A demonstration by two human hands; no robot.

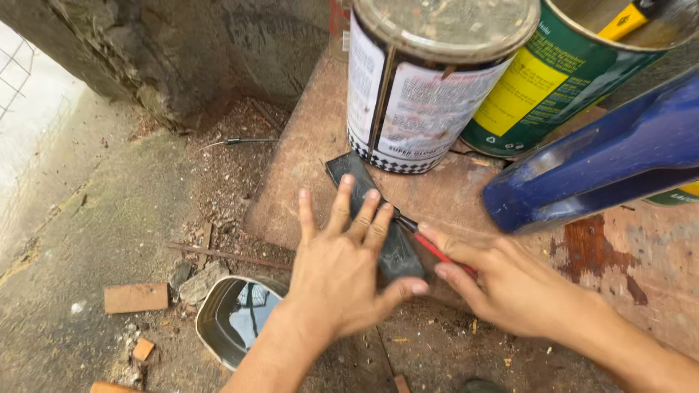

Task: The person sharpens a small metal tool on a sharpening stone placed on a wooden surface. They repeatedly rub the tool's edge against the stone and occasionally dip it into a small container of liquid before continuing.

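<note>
Left hand (342,273) flat on dark sheet (371,211); cans (422,87) crowd, seemingly.

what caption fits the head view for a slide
Left hand presses a dark flat piece on a worn board while the right hand holds a red-handled tool beside paint cans.

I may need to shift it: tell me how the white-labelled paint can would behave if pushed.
The white-labelled paint can looks lidded and sizeable, so probably heavy if full. It stands upright on a flat board, so it would likely slide rather than roll. Being taller than wide, a high shove might tip it.
</note>
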